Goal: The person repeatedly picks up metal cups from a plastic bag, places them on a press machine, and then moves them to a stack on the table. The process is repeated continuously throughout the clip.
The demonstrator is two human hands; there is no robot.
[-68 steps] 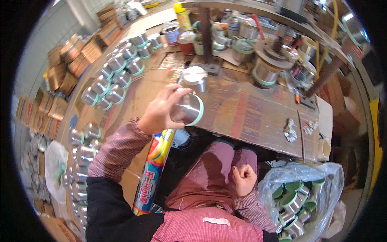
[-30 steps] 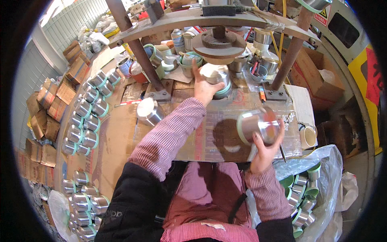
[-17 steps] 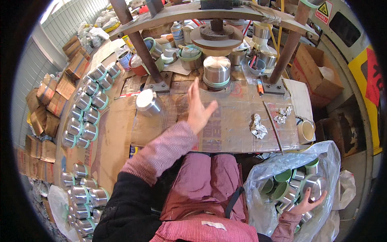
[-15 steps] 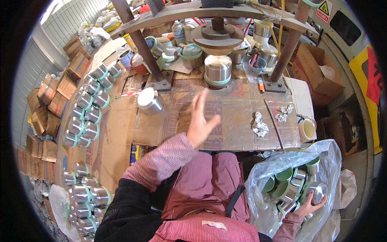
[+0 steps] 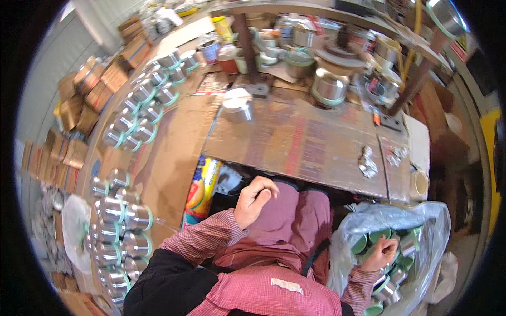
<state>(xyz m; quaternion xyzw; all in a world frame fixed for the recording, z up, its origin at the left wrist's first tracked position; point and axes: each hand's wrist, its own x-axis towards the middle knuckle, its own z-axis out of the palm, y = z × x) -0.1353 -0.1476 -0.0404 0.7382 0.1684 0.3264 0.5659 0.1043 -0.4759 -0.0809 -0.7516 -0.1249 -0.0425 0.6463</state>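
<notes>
My left hand (image 5: pixel 256 201) hovers above my lap, just short of the table edge, fingers curled in and nothing visible in them. Over the open clear plastic bag (image 5: pixel 341 247) at the right, my right hand (image 5: pixel 380 254) is also curled, with no cup in it. Steel cups with pale green rims (image 5: pixel 408 243) fill the bag beneath it. One steel cup (image 5: pixel 329 87) stands under the round plate of the press (image 5: pixel 340 52). A second steel cup (image 5: pixel 238 105) is on the cardboard-covered table (image 5: pixel 274 134), by the left press post.
Steel cups with green rims (image 5: pixel 126 120) stand in groups along the left side. Crumpled foil (image 5: pixel 368 162) and a thin rod (image 5: pixel 383 163) lie at the table's right. Cans and pots (image 5: pixel 299 62) crowd behind the press. A bright yellow-and-red package (image 5: pixel 203 187) sits below the table edge.
My left hand has drawn back from over the table to above my lap, its fingers curling. My right hand has left the cup it touched in the bag. The view has shifted.
</notes>
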